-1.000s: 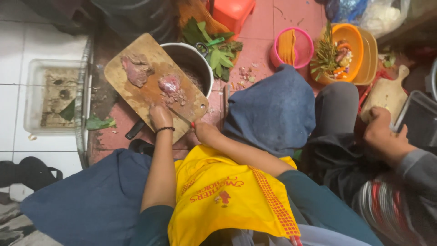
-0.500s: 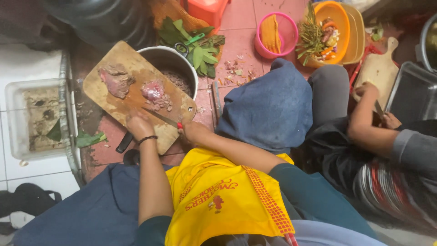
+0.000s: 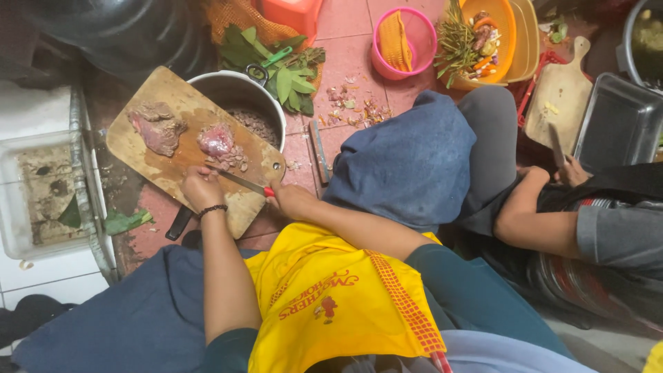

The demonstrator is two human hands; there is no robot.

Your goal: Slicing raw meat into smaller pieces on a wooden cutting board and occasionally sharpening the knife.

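Note:
A wooden cutting board [image 3: 148, 148] rests tilted across a metal pot [image 3: 231, 93]. On it lie a large slab of raw meat [image 3: 157, 128] and a smaller pink piece [image 3: 217, 140] with several small cut bits beside it. My right hand [image 3: 293, 200] is shut on a knife with a red handle [image 3: 242, 183], its blade flat on the board just below the small piece. My left hand [image 3: 200, 188] is curled on the board at the blade's tip, a dark band on its wrist. I wear a yellow apron [image 3: 331, 297].
Green leaves [image 3: 280, 72] lie behind the pot. A pink basket [image 3: 404, 41] and an orange bowl of vegetables [image 3: 483, 38] stand further back. To the right, another person's hand [image 3: 570, 173] holds a knife near a second wooden board [image 3: 563, 97] and a grey tray [image 3: 618, 121]. A plastic tub [image 3: 41, 193] sits at the left.
The view has drifted, so the board now sits further right and lower. My hands stay at the board's near edge with the knife. The other person's hand has drawn back toward their body.

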